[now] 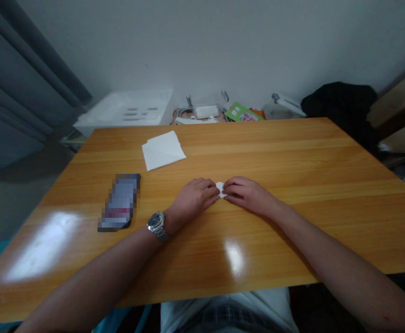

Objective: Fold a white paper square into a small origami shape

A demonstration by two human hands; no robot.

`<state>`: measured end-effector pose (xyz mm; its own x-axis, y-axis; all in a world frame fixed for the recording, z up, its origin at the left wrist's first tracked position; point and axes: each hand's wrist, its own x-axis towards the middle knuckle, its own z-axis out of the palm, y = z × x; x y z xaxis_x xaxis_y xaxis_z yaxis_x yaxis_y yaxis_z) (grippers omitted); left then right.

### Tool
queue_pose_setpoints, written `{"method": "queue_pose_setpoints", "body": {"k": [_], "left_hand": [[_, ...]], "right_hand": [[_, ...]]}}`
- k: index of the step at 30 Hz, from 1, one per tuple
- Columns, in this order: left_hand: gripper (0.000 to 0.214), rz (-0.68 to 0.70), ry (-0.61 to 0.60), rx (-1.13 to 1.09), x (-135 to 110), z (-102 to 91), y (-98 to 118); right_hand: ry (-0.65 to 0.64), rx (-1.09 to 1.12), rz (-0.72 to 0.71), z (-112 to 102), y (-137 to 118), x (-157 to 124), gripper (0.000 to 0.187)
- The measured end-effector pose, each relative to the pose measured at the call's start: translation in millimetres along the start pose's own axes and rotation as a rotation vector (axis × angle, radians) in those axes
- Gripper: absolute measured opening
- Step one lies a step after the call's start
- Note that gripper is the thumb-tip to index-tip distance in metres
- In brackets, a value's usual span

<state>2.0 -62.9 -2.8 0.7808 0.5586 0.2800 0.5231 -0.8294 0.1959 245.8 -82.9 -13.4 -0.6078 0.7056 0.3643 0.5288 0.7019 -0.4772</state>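
A small folded piece of white paper lies between my two hands near the middle of the wooden table. My left hand, with a metal watch on its wrist, has its fingers closed on the paper's left side. From the right, my right hand pinches the other side with thumb and fingertips. Most of the paper is covered by the fingers, so its full shape is hidden.
White sheets of paper lie at the back left of the table. Nearer, on the left, rests a phone with a blurred screen. Behind the table's far edge are a white tray, a green booklet and a dark cloth heap.
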Motion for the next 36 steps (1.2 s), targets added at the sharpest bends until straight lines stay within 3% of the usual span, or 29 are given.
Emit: {"method": "queue_pose_setpoints", "body": {"k": [7, 31, 36], "left_hand": [[0.03, -0.016, 0.01, -0.026, 0, 1.5, 0], [0.007, -0.232, 0.153, -0.445, 8, 14.6, -6], [0.003, -0.253, 0.141, -0.437, 9, 12.9, -5]], "right_hand": [[0.043, 0.08, 0.056, 1, -4, 1, 0.012], [0.121, 0.224, 0.334, 5, -7, 6, 0.005], [0.125, 0.2, 0.32, 5, -9, 7, 0.008]]}}
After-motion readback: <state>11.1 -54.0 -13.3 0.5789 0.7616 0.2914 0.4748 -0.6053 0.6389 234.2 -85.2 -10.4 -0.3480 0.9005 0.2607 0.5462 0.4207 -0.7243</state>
